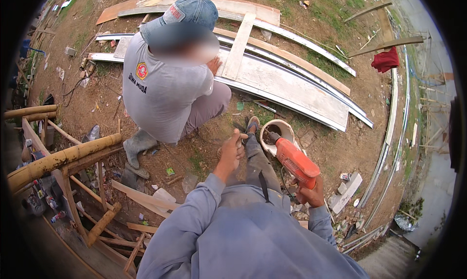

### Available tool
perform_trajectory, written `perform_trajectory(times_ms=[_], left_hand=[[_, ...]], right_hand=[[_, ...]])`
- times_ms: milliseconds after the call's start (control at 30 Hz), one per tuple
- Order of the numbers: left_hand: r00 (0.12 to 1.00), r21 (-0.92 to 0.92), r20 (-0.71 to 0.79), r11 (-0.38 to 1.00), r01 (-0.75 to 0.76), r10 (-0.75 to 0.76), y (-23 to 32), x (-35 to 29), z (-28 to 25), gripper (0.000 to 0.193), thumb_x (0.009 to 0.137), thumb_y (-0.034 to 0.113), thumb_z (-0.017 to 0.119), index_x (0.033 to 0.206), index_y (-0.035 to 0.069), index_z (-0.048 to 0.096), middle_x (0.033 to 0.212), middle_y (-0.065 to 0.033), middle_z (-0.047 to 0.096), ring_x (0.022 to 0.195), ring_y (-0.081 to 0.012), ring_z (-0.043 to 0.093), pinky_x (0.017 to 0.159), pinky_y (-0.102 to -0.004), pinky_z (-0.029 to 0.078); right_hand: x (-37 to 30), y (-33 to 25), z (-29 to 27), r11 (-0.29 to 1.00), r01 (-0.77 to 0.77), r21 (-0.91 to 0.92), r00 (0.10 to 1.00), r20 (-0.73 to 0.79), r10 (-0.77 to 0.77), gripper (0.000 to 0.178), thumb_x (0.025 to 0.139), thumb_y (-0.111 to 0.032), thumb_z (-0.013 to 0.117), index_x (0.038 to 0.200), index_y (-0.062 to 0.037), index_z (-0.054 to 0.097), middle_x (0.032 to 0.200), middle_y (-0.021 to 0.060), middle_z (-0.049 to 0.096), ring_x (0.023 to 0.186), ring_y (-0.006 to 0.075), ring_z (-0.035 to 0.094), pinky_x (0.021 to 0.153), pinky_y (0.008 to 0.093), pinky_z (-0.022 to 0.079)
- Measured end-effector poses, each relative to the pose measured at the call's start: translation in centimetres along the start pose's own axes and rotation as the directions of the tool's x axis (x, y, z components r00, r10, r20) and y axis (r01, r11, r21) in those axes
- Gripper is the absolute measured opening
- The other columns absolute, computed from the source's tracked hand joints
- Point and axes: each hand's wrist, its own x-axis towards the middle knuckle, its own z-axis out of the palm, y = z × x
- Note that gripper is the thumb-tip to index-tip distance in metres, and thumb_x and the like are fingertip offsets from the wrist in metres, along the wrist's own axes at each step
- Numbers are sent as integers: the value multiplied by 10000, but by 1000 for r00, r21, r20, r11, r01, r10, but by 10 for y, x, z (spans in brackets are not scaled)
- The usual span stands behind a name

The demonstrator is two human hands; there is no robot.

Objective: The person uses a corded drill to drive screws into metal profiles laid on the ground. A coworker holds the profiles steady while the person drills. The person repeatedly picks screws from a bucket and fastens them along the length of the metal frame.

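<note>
My right hand (312, 193) is closed round the rear handle of a red power drill (296, 162). The drill points forward and left, its nose at the mouth of a white bucket (289, 129). A dark shaft runs from its chuck into the bucket, where its end is hidden; the contents look dark and I cannot make them out. My left hand (230, 153) is raised in front of me, left of the bucket, with curled fingers. Whatever it may hold is too small to tell. My sandalled foot (252, 125) stands beside the bucket.
Ahead on the left a co-worker in a grey shirt (160, 91) crouches, one hand by a short board (239, 45) across long pale panels (292, 95). Bamboo rails (63, 162) stand at left. Rubble (346, 191) lies right of the drill. A red cloth (386, 60) hangs far right.
</note>
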Motion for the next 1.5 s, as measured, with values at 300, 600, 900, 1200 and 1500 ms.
perform_trajectory(times_ms=[300, 600, 900, 1200, 1500], left_hand=[[991, -360, 119, 928, 97, -58, -26, 15, 43, 351, 1041, 480, 536, 950, 147, 600, 570, 76, 311, 425, -66, 257, 402, -254, 212], [998, -383, -47, 924, 12, -32, -29, 12, 63, 355, 1045, 469, 538, 951, 130, 586, 570, 71, 330, 423, -67, 272, 404, -257, 210], [999, -206, -19, 978, -36, 32, -26, 0, 56, 331, 1041, 437, 559, 915, 135, 605, 604, 75, 416, 423, -59, 317, 392, -252, 219], [1000, -235, -7, 972, -9, 8, -8, 19, 33, 270, 1058, 367, 540, 1000, 109, 594, 592, 75, 362, 422, -49, 291, 393, -230, 191], [986, -245, -152, 969, 34, -73, 15, 167, 67, 312, 1053, 397, 529, 1011, 125, 677, 710, 50, 522, 525, -78, 476, 438, -252, 339]], right_hand=[[-43, -21, 22, 984, 73, 161, 995, 54, -82, 687, 650, -23, 625, 1329, 50, 540, 945, 108, 701, 632, 84, 599, 534, 227, 456], [-55, -5, 22, 966, 110, 232, 992, 34, -121, 727, 660, -67, 689, 1353, 51, 502, 985, 159, 705, 621, 113, 617, 501, 233, 452], [-60, -7, 24, 981, 178, 73, 981, 65, -183, 762, 696, 17, 679, 1430, 40, 472, 1167, 175, 684, 939, 228, 709, 814, 328, 568], [-25, -13, 39, 951, 272, -149, 955, 163, -248, 841, 698, -26, 685, 1494, 12, 416, 1372, 187, 609, 1286, 295, 592, 1079, 373, 447], [117, -58, 24, 841, 367, -398, 928, 217, -303, 844, 717, -21, 660, 1519, -49, 397, 1326, 198, 639, 1229, 330, 641, 1027, 362, 486]])
